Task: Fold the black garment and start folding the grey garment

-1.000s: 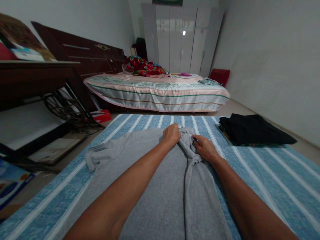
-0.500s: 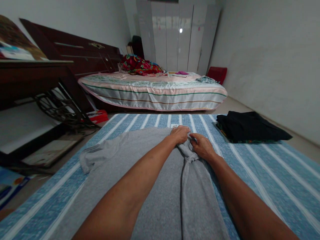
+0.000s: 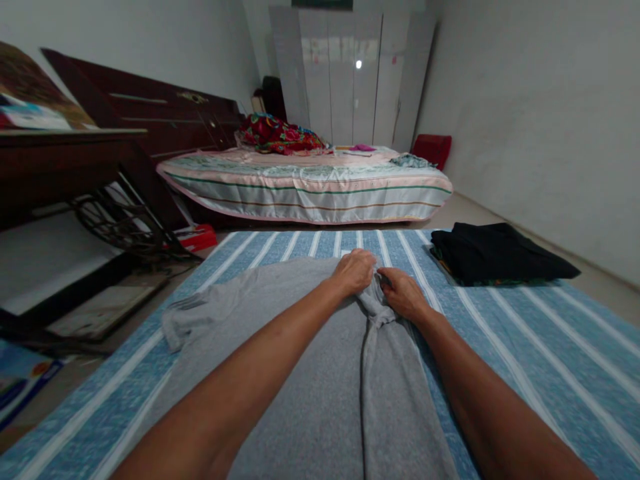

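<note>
A grey short-sleeved T-shirt [image 3: 310, 373] lies spread on a blue-and-white striped sheet [image 3: 500, 373]. Its right side is folded inward, with a long crease running down towards me and bunched cloth near the shoulder. My left hand [image 3: 355, 272] is closed on the shirt's cloth by the collar, knuckles up. Close beside it, my right hand [image 3: 403, 293] pinches the gathered cloth at the right shoulder. The left sleeve lies flat and wrinkled. A small white label shows just behind my left hand.
Folded dark clothes [image 3: 500, 257] are stacked on the sheet at the right. Beyond stands a bed [image 3: 310, 193] with a red floral blanket [image 3: 280, 133]. To the left is a sewing-machine table [image 3: 65, 143]; a red box [image 3: 197, 237] sits on the floor.
My left hand has shifted slightly left and towards me, still gripping the cloth. My right hand has hardly moved. The camera view has tilted a little.
</note>
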Demonstrator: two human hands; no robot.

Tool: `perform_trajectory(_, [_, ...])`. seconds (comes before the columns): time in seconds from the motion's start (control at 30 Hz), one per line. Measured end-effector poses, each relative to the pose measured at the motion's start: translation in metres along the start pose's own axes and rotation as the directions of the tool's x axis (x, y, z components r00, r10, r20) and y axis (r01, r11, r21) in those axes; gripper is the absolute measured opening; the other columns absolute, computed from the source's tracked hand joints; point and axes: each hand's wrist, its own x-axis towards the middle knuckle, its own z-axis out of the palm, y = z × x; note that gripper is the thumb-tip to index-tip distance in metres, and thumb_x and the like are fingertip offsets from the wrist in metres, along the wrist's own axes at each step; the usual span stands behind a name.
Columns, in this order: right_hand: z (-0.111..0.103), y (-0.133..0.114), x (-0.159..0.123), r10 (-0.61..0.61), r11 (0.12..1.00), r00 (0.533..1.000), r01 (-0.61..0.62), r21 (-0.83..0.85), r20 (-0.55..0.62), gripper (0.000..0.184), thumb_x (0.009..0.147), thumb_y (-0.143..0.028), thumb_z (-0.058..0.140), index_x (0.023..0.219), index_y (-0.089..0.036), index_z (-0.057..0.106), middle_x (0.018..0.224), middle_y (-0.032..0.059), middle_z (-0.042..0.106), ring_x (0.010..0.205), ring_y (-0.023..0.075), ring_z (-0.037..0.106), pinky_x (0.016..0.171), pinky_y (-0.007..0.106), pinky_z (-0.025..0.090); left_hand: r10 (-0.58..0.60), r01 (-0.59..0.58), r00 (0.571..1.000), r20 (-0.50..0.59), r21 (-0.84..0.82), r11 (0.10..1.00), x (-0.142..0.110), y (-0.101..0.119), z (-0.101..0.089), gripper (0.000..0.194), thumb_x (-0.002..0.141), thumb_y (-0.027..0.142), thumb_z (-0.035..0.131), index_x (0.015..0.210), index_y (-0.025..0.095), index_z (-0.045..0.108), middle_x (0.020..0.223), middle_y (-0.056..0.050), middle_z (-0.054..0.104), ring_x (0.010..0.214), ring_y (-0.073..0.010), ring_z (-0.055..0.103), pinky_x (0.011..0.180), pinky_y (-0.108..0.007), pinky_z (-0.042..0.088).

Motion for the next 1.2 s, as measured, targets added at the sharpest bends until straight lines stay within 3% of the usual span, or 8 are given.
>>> perform_trajectory(0.3, [0.0,0.002,0.018,0.018,0.998,1.0,-0.018,0.065,-0.001,0.042,0.083,-0.015,0.041,0.123,-0.019,0.053,0.122,0.0061,0.061,0.111,0.0176,0.056,0.094,0.029,0.041,-0.079,0.083,0.992,0.097,-0.04,0.996,-0.06,0.059,-0.029,0.051,0.079,0.057,0.049,0.096,0.011,0.064,0.101,-0.015,0.062,0.101,-0.0306,0.052,0.086,-0.042,0.044])
perform_trajectory(0.43, [0.003,0.004,0.03,-0.006,1.0,1.0,0.005,0.018,0.027,0.044,0.083,-0.013,0.04,0.126,-0.021,0.051,0.129,0.0053,0.056,0.117,0.0176,0.051,0.098,0.03,0.037,-0.1,0.109,0.984,0.146,-0.059,0.992,-0.062,0.073,-0.026,0.049,0.076,0.055,0.052,0.098,0.012,0.062,0.106,-0.014,0.061,0.102,-0.0316,0.051,0.086,-0.045,0.044])
perform_trajectory(0.7, [0.008,0.007,0.029,-0.016,0.991,0.995,0.029,-0.129,0.102,0.044,0.085,-0.012,0.037,0.126,-0.021,0.05,0.122,0.0092,0.059,0.118,0.022,0.047,0.096,0.034,0.033,-0.241,0.235,0.971,-0.001,-0.208,0.949,-0.071,0.063,-0.022,0.012,0.078,0.017,0.049,0.081,0.017,0.061,0.09,-0.007,0.064,0.093,-0.0216,0.056,0.084,-0.032,0.044])
perform_trajectory(0.8, [0.007,0.005,0.027,-0.01,0.987,0.994,0.028,-0.161,0.112,0.045,0.085,-0.011,0.036,0.126,-0.022,0.049,0.125,0.009,0.057,0.122,0.0234,0.043,0.098,0.036,0.03,-0.441,0.366,0.894,-0.075,-0.445,0.817,-0.084,0.053,-0.026,0.01,0.077,0.017,0.05,0.072,0.018,0.059,0.078,-0.002,0.063,0.08,-0.0169,0.058,0.075,-0.027,0.045])
perform_trajectory(0.93, [0.006,0.002,0.026,-0.002,0.982,0.993,0.024,-0.185,0.117,0.041,0.087,-0.015,0.035,0.124,-0.022,0.051,0.124,0.0088,0.058,0.123,0.0254,0.041,0.097,0.038,0.03,-0.647,0.491,0.761,0.043,-0.691,0.531,-0.106,0.042,-0.025,0.008,0.073,0.019,0.052,0.067,0.018,0.057,0.063,0.003,0.059,0.061,-0.0128,0.056,0.058,-0.023,0.042])
perform_trajectory(1.03, [0.004,0.001,0.025,-0.002,0.98,0.994,0.024,-0.199,0.111,0.037,0.09,-0.019,0.033,0.122,-0.022,0.052,0.122,0.009,0.058,0.121,0.0261,0.043,0.096,0.038,0.031,-0.678,0.548,0.718,0.156,-0.728,0.413,-0.118,0.034,-0.02,0.005,0.07,0.015,0.05,0.068,0.018,0.054,0.058,0.004,0.057,0.056,-0.0117,0.056,0.053,-0.021,0.04])
perform_trajectory(1.1, [0.003,0.0,0.024,-0.006,0.978,0.994,0.029,-0.207,0.108,0.036,0.091,-0.021,0.032,0.12,-0.022,0.053,0.12,0.0092,0.059,0.117,0.0255,0.046,0.094,0.038,0.032,-0.672,0.589,0.71,0.211,-0.701,0.402,-0.122,0.03,-0.019,0.007,0.07,0.012,0.049,0.071,0.018,0.053,0.057,0.003,0.057,0.055,-0.0118,0.056,0.051,-0.021,0.04])
perform_trajectory(1.2, [0.002,-0.002,0.024,-0.02,0.975,0.994,0.044,-0.218,0.111,0.034,0.091,-0.024,0.034,0.119,-0.021,0.053,0.117,0.0097,0.06,0.111,0.0243,0.049,0.092,0.036,0.033,-0.654,0.584,0.749,0.107,-0.573,0.575,-0.12,0.029,-0.025,0.013,0.07,0.012,0.051,0.08,0.018,0.055,0.069,0.0,0.061,0.064,-0.0139,0.059,0.058,-0.024,0.044])
